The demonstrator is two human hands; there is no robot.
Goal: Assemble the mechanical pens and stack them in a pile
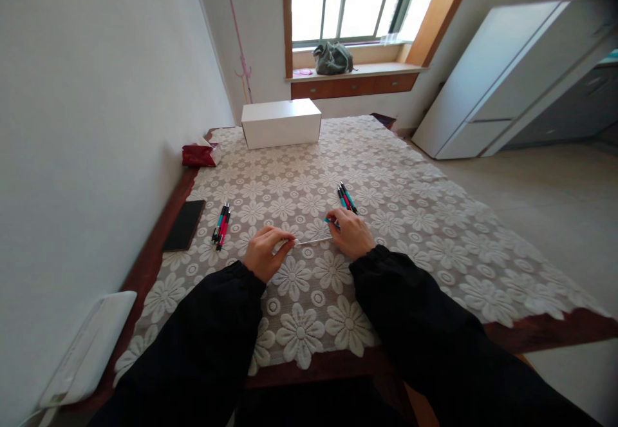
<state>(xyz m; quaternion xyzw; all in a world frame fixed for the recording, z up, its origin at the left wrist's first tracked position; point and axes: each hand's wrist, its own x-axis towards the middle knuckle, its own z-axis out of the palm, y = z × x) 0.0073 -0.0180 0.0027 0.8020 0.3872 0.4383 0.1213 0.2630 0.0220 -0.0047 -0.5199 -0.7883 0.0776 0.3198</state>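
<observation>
My left hand (268, 250) is closed in a pinch, thumb against fingertips, on one end of a thin white cord-like strand (313, 241). The strand runs almost straight across to my right hand (351, 232), where its other end is hidden. Between the curled fingers of that hand shows part of a teal pen (331, 221), most of it covered. Just beyond my right hand lies a bunch of teal, pink and black pens (346, 197). Left of my left hand lies another group of similar pens (221, 226).
A lace tablecloth (410, 221) covers the table. A black notebook (184, 225) and a red tissue pack (200, 155) lie along the left edge, by the wall. A white box (281, 124) stands at the far end. A white device (89, 346) leans at the near left.
</observation>
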